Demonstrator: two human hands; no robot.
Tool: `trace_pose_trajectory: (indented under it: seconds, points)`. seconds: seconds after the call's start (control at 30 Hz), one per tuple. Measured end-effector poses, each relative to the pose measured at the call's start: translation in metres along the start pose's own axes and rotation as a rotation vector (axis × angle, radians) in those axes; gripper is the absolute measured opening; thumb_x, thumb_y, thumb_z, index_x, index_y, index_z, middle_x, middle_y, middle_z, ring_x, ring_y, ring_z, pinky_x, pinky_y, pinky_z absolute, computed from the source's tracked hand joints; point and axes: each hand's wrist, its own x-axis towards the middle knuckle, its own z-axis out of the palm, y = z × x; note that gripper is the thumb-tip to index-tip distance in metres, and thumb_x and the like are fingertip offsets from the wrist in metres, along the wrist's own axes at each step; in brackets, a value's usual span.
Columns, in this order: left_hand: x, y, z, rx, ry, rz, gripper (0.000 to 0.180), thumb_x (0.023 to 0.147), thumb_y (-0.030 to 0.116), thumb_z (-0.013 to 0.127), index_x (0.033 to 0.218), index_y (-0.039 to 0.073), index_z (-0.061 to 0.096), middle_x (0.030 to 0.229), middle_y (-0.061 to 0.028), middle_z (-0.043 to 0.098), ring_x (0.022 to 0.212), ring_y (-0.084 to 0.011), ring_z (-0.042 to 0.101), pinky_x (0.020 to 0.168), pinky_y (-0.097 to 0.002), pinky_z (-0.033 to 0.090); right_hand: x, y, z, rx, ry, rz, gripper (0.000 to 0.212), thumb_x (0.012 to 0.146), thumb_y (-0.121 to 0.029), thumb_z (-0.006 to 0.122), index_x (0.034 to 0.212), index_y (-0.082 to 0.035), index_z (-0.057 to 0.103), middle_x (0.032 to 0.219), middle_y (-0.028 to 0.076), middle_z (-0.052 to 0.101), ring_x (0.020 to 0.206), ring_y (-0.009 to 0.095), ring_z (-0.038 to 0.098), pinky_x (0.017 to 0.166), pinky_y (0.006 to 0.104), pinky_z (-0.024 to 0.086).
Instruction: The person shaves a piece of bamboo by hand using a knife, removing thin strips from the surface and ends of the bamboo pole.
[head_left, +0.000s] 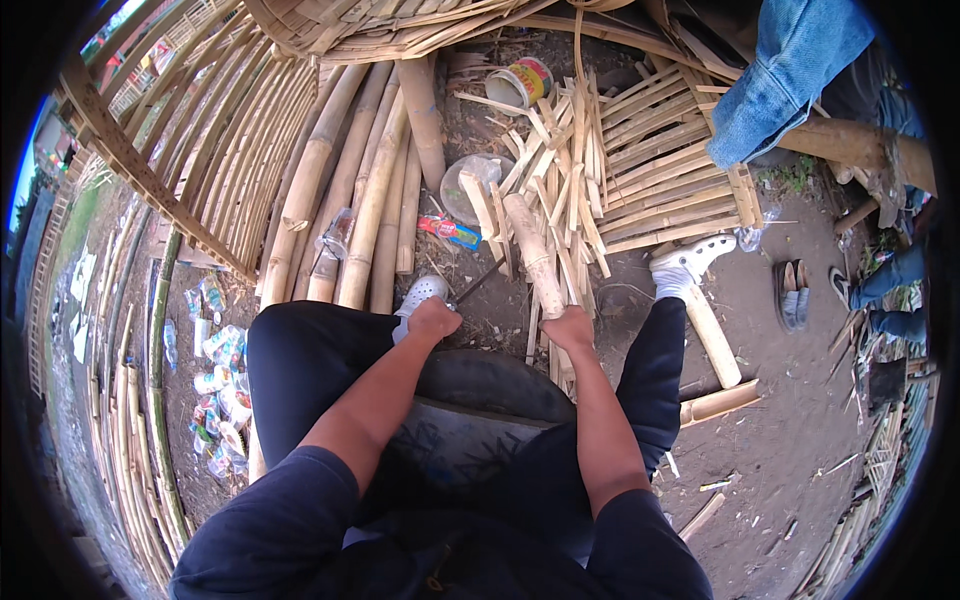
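My left hand (435,318) is closed around the handle of a knife, whose thin dark blade (478,284) slants up to the right over the ground. My right hand (570,328) grips the near end of a short bamboo piece (535,255), tilted away from me with its far end by a heap of split bamboo sticks (560,160). The blade tip lies close to the bamboo's left side; whether they touch I cannot tell. The knife's handle is hidden by my fingers.
Long bamboo poles (375,215) lie ahead on the left, beside a slatted bamboo panel (230,140). Another slatted panel (655,160) is at right. A tin (520,85), plastic litter (225,390) and shoes (790,295) lie about. A denim-clad person's leg (795,75) shows upper right.
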Motion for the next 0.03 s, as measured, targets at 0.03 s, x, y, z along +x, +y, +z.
trace_pose_trajectory:
  seconds: [0.03]
  points:
    - [0.0021,0.0021,0.0006,0.003,-0.013,-0.003,0.046,0.078,0.028,0.059,0.115,0.001,0.065,0.121,-0.0205,0.062,0.115,-0.0341,0.060,0.099,-0.0418,0.046,0.0020,0.0043,0.0056,-0.004,0.024,-0.013,0.054,0.060,-0.033,0.074,0.096,0.007,0.068,0.099,0.028,0.067,0.095,0.037,0.067,0.086,0.0411,0.053]
